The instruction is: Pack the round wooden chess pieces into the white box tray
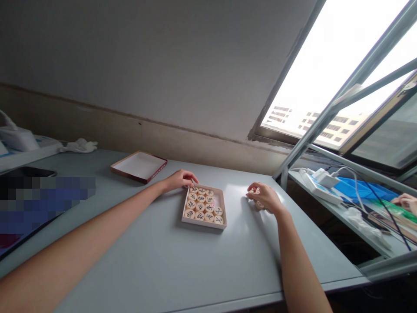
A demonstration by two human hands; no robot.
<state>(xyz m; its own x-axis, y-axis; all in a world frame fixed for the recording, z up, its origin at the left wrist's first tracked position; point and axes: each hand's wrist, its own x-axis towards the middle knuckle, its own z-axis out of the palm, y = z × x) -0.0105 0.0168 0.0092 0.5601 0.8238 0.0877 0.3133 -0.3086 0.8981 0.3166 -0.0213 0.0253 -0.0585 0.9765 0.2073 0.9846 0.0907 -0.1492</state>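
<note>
Box [203,224] just right of bent left grip [178,180]; loose pieces [259,205] beneath arched right grip [265,196]; cannot tell whether either grip grasps anything.

Black Chinese characters [200,198], illegible, on round pieces [200,215]

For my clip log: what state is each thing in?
Box tray: open, partly filled, bare at far right.
Box lid: off, hollow side up.
Xiangqi pieces inside: flat, marked faces up.
Loose xiangqi pieces: outside the tray, partly hidden by the right hand.
Left hand: at the tray's far left corner.
Right power strip: adapters plugged in.
Window: open or shut, unclear.
</note>
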